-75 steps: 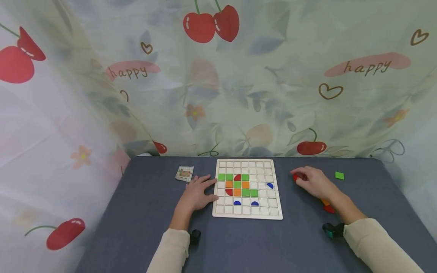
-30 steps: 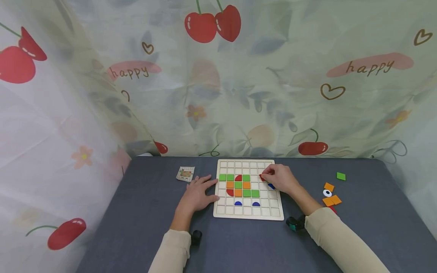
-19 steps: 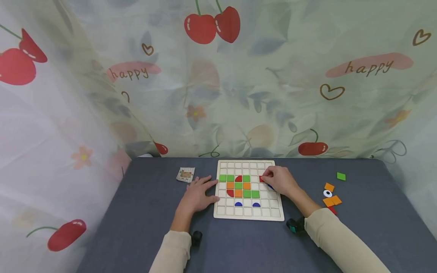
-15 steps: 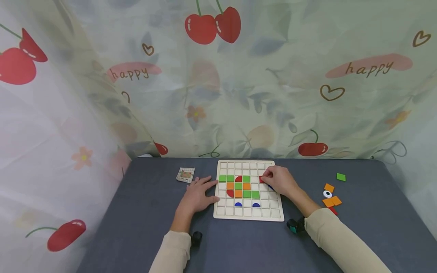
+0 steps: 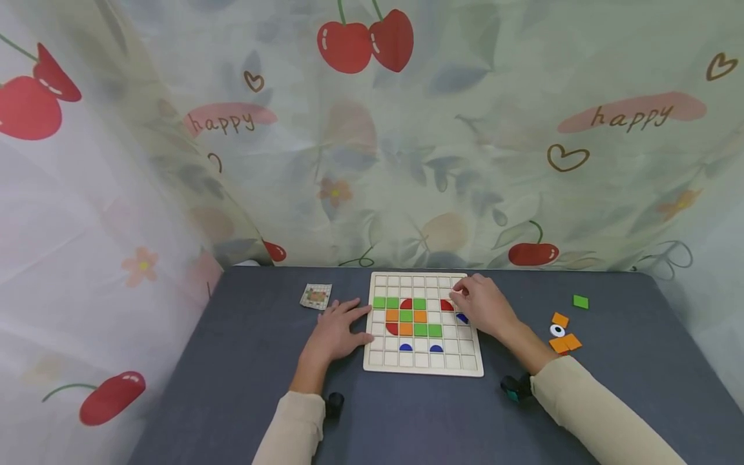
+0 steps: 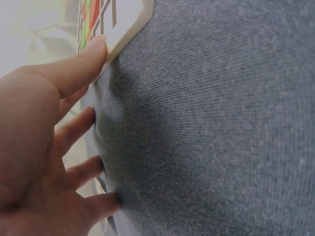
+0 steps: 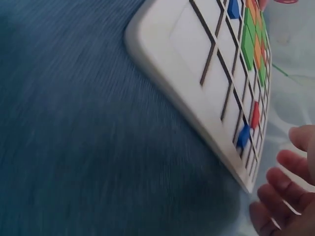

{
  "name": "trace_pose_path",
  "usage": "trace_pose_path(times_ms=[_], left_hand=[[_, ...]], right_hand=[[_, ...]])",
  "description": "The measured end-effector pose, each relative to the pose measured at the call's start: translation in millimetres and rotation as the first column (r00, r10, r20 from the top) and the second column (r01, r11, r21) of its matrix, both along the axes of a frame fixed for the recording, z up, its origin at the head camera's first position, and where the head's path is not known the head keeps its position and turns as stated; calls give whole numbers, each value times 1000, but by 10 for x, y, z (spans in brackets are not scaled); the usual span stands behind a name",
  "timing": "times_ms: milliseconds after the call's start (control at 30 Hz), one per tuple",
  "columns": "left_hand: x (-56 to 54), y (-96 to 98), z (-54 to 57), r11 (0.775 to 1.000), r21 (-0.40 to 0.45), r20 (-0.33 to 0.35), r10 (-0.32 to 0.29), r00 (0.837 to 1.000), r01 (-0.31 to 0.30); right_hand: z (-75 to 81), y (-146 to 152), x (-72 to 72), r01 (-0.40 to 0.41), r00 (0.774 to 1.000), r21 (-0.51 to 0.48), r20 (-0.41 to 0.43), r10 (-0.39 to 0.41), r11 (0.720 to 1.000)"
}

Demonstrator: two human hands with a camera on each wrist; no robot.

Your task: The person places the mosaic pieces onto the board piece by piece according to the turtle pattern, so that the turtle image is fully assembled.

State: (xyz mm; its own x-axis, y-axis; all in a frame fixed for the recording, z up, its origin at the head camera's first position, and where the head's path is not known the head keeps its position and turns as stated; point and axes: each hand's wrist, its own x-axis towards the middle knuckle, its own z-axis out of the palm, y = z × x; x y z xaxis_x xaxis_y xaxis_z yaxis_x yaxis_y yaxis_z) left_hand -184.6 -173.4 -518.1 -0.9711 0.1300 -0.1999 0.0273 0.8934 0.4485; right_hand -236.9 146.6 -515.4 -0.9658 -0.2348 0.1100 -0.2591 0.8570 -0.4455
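Holding nothing in the right grip (image 5: pixel 487 306), with fingers loosely bent just right of the red quarter-round (image 5: pixel 446 305) set in the grid board (image 5: pixel 421 361). Spread in the left grip (image 5: pixel 337 330), touching the board's left edge. Has loose orange tiles (image 5: pixel 573 341) farther right on the desk (image 5: pixel 232 387), nearer the right grip

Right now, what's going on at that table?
A person is at a gridded board partly filled with coloured tiles. The left hand touches its left edge. The right hand, apparently empty, is over its right side, next to a red tile lying in a cell. Loose tiles lie on the table to the right, a card to the left.
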Motion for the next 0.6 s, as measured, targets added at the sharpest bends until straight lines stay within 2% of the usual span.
trace_pose_path(times_ms=[133, 300, 433, 600], left_hand=[[1, -11, 17, 1000, 6, 1, -5, 1000, 5], [6, -10, 27, 1000, 3, 0, -6, 1000, 6], [3, -6, 37, 1000, 3, 2, -11, 1000, 11], [9, -5, 23, 1000, -2, -1, -11, 1000, 11]], right_hand=[[45, 131, 78, -2, 998, 137, -68, 12, 991], [10, 315, 198, -11, 994, 299, -102, 43, 954], [-63, 448, 303, -8, 996, 335, -81, 37, 942], [-132, 611, 378, 12, 999, 313, -47, 3, 950]])
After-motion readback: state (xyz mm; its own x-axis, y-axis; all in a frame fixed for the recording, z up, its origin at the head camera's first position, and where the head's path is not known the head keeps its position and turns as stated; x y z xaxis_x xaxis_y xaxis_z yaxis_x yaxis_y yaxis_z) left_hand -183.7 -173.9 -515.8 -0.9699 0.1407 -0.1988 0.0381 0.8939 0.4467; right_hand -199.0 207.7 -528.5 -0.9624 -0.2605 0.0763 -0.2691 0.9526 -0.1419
